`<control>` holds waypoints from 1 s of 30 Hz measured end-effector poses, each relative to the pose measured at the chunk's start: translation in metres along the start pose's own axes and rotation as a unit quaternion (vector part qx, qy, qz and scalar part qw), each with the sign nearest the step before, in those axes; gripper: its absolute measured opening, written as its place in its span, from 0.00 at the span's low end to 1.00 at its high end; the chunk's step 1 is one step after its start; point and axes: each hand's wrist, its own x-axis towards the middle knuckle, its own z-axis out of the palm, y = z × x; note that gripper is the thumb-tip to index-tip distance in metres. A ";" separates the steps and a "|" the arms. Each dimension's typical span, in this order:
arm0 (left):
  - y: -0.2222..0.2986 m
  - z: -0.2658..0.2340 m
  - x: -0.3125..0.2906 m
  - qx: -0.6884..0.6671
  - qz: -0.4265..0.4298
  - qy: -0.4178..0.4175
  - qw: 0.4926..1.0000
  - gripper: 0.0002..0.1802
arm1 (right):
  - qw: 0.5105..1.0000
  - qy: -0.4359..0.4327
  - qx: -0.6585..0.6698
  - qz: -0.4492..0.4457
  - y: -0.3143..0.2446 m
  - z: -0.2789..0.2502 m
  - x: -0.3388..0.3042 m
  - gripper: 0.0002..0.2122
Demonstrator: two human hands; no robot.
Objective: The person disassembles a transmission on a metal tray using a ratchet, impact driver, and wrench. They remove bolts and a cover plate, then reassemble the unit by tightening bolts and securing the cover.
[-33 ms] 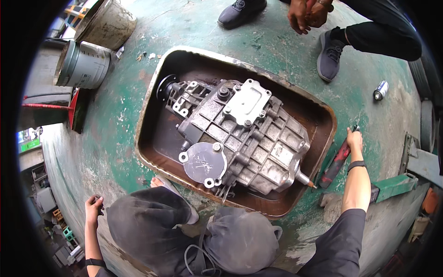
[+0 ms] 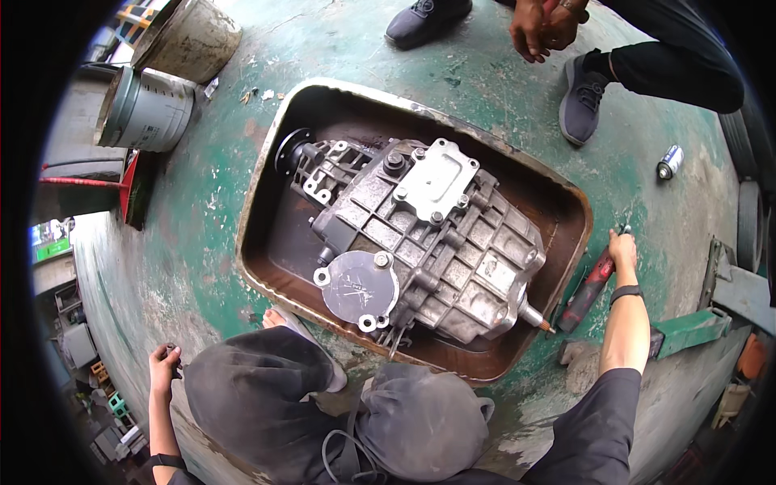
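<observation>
A silver-grey gearbox [image 2: 436, 250] lies in a worn, brown-stained rectangular tray [image 2: 265, 182] on the floor in front of me. Bolts hold a pale flat cover [image 2: 437, 182] on its top, and a round grey cover [image 2: 361, 284] faces my knees. Beyond the tray's right side, my right hand [image 2: 622, 249] is closed round the head end of a red and black cordless ratchet [image 2: 588, 293], its body slanting down near the floor. Out to my left, beside my knee, my left hand [image 2: 164, 365] is closed on a small dark piece whose kind I cannot make out.
A person with dark shoes [image 2: 580, 105] crouches across the tray, hands [image 2: 543, 31] together around something red. Two dirty buckets [image 2: 149, 111] stand at the far left. At right are a spray can [image 2: 670, 162] and a green metal leg [image 2: 691, 333]; tyres line the edge.
</observation>
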 end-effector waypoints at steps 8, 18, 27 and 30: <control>-0.055 0.043 0.042 -0.035 0.024 -0.068 0.997 0.12 | 0.984 0.022 -0.155 -0.090 -0.023 -0.033 -0.023 0.21; -0.048 0.221 -0.041 -0.034 0.104 -0.173 0.979 0.12 | 0.784 -0.004 0.125 -0.607 -0.160 -0.071 -0.245 0.12; -0.090 0.251 -0.014 -0.059 0.095 -0.250 0.962 0.12 | 0.858 -0.035 0.082 -0.506 -0.192 -0.066 -0.296 0.13; -0.101 0.256 0.001 -0.074 0.090 -0.263 0.958 0.12 | 0.868 -0.007 0.059 -0.494 -0.198 -0.066 -0.304 0.12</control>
